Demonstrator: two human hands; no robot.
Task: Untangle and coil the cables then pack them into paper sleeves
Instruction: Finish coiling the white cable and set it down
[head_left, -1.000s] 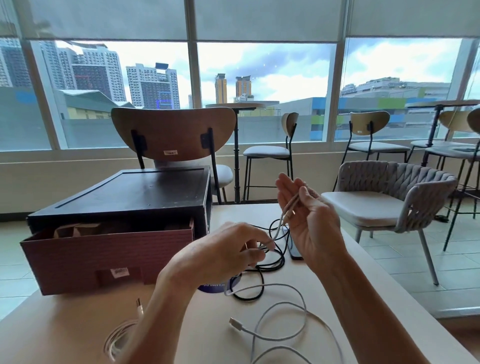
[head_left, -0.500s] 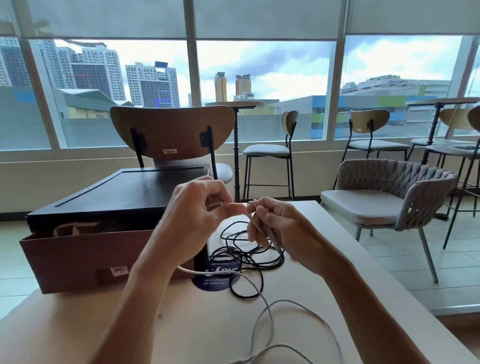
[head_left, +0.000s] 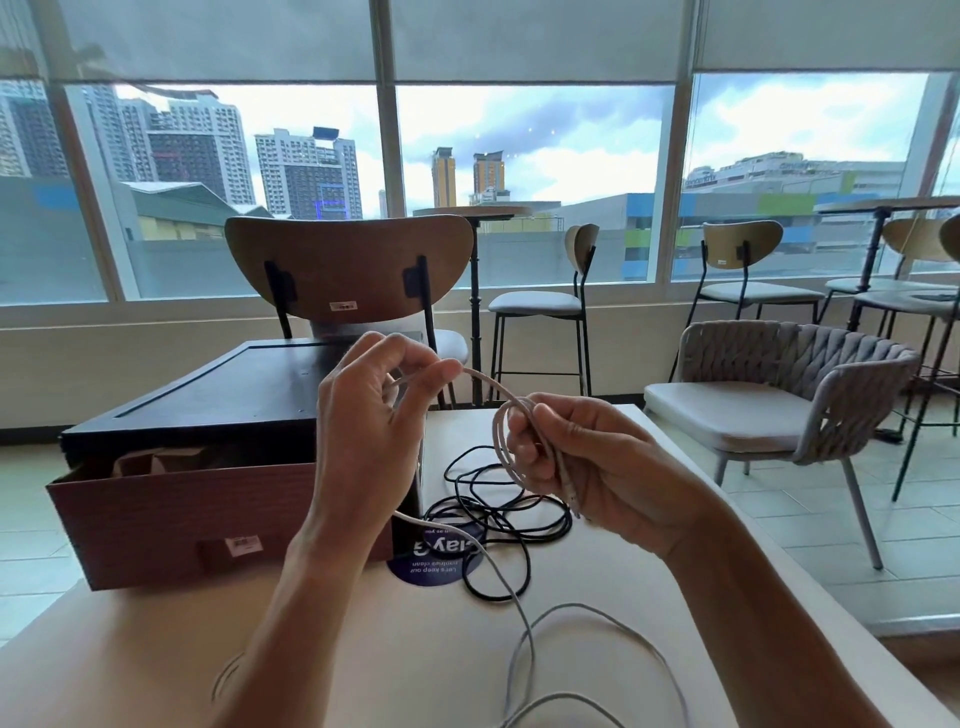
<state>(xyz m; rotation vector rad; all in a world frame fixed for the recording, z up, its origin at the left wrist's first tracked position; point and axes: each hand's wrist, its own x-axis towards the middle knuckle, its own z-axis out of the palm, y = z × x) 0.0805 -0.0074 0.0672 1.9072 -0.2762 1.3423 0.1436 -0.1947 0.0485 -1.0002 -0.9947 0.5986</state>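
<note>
A white cable (head_left: 524, 631) trails in loose loops over the near table and rises to both hands. My right hand (head_left: 587, 467) grips a small coil of it, a couple of turns wrapped at the fingers. My left hand (head_left: 363, 426) pinches the same cable between thumb and fingertips, held above the table to the left of the coil. Behind the hands a tangled black cable (head_left: 498, 512) lies on the table. Brown paper sleeves (head_left: 156, 460) stand inside the open red-brown box (head_left: 171, 514). Another white cable (head_left: 223, 675) peeks out by my left forearm.
The box, with its dark lid (head_left: 228, 395) resting on top, fills the table's left side. A round blue sticker (head_left: 436, 558) sits on the table under the black cable. A wooden chair (head_left: 348, 265) stands behind the table and a woven grey armchair (head_left: 779, 405) to the right.
Both hands have risen slightly and drawn apart. The right hand now holds a visible coil of white cable, and the left hand feeds a further length toward it.
</note>
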